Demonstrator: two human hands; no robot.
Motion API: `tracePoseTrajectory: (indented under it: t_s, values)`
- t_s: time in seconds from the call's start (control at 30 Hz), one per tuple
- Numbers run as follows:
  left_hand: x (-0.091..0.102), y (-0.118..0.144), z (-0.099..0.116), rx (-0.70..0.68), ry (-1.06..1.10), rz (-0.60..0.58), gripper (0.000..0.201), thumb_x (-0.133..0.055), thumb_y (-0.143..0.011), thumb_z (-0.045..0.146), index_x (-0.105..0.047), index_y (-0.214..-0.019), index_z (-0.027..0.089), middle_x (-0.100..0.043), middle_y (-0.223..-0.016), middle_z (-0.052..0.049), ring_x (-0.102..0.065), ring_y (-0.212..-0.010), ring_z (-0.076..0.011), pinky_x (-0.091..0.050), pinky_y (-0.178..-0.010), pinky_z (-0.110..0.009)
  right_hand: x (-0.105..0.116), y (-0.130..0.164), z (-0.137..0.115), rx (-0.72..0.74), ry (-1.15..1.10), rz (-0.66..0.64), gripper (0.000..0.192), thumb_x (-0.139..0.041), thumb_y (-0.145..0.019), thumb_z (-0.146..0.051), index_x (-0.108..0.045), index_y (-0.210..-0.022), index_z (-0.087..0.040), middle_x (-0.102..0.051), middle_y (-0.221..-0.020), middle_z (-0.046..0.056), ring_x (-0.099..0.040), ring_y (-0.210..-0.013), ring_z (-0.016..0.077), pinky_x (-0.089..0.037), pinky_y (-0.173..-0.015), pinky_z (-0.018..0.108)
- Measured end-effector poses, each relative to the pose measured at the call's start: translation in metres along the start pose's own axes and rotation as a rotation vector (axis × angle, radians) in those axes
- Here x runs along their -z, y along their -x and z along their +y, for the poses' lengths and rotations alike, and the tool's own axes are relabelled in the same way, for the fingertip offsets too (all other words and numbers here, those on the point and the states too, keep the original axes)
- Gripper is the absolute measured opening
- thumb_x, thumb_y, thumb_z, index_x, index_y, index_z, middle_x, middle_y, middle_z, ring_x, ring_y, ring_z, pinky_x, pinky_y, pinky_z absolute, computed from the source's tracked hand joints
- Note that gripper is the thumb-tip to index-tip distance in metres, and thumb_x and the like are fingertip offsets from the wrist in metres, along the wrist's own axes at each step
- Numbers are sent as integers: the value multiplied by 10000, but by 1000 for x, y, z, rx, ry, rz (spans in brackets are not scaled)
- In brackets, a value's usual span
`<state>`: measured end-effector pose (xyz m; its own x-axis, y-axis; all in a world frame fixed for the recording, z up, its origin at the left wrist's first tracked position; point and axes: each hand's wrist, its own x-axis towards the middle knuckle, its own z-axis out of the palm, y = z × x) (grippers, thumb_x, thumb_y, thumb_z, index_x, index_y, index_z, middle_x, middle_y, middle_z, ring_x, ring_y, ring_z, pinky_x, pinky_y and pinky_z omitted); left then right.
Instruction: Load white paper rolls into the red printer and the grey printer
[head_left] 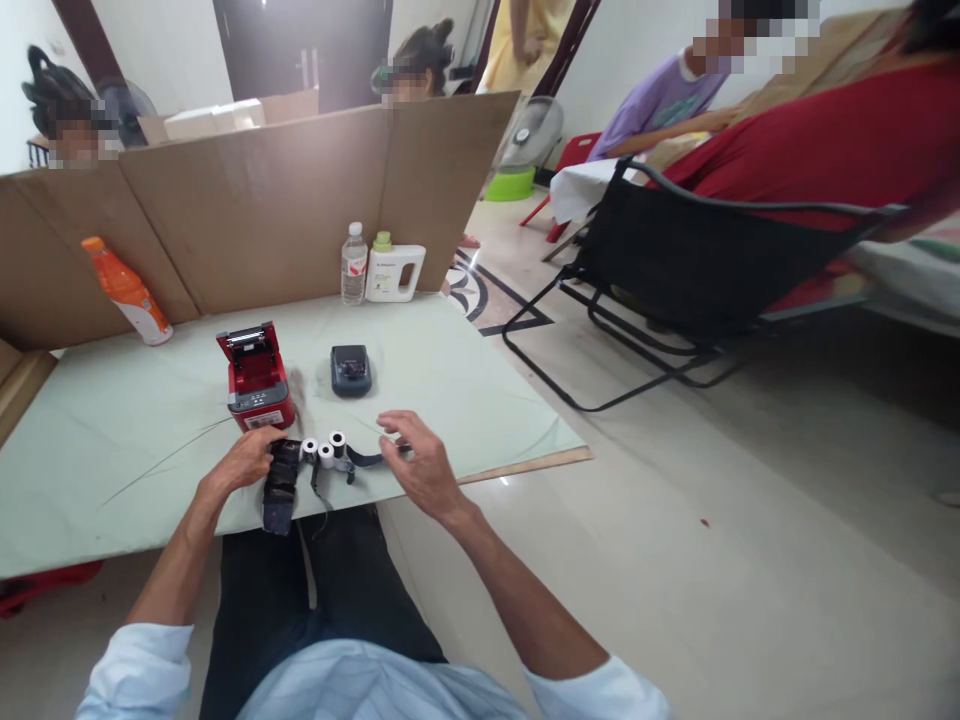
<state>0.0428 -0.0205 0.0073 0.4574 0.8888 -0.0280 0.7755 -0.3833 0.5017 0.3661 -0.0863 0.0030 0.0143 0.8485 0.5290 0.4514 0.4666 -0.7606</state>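
My left hand is closed on the upper left edge of a black pouch-like case, which lies near the front edge of the table. Three small white paper rolls stand just right of the case, with black straps around them. My right hand is held with fingers apart near the end of a black strap, and nothing shows in its grasp. Behind my left hand, a red and black receipt printer has its lid raised. A dark grey device, perhaps a portable printer, sits to its right.
An orange bottle, a clear water bottle and a white jug stand before a cardboard partition. The pale-covered table ends at my lap. Several people are around; a black folding chair stands right.
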Motion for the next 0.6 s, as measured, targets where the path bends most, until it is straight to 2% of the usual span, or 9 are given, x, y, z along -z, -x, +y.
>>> tracePoseTrajectory:
  t_s: [0.1, 0.27, 0.4, 0.53, 0.6]
  values:
    - [-12, 3, -4, -22, 122, 78, 472, -594, -696, 30, -761, -1104, 196, -756, -1161, -90, -700, -1102, -254, -535, -1040, -412, -18, -5, -20, 97, -30, -95, 201, -551, -947, -142, -681, -1073, -229, -713, -1115, 94, -685, -1068, 235, -588, -840, 371]
    - [-20, 19, -3, -11, 273, 209, 340, -624, -765, 99, -747, -1066, 196, -747, -1069, -74, -695, -1021, -230, -548, -963, -381, -35, -12, -42, 145, -36, -208, 185, -547, -956, -127, -685, -1024, -230, -717, -992, 70, -681, -979, 225, -562, -879, 372]
    - [-25, 36, -4, 57, 376, 257, 266, -593, -837, 170, -723, -1069, 187, -742, -1018, -60, -691, -964, -218, -565, -901, -358, -51, -15, -51, 142, -50, -291, 169, -557, -961, -139, -688, -1025, -224, -715, -972, 64, -677, -920, 209, -548, -863, 350]
    - [-30, 42, -10, 41, 343, 233, 494, -628, -733, 95, -706, -1211, 190, -739, -1203, -90, -670, -1129, -261, -534, -1038, -430, -70, -15, -50, 143, -22, -363, 181, -575, -948, -157, -691, -1072, -218, -718, -1010, 74, -680, -909, 207, -552, -834, 337]
    - [-30, 40, -14, 13, 302, 213, 600, -588, -672, 38, -711, -1240, 192, -730, -1268, -94, -650, -1199, -270, -494, -1110, -457, -77, -15, -48, 150, -2, -380, 190, -578, -947, -164, -695, -1088, -212, -723, -1020, 82, -681, -913, 214, -553, -848, 350]
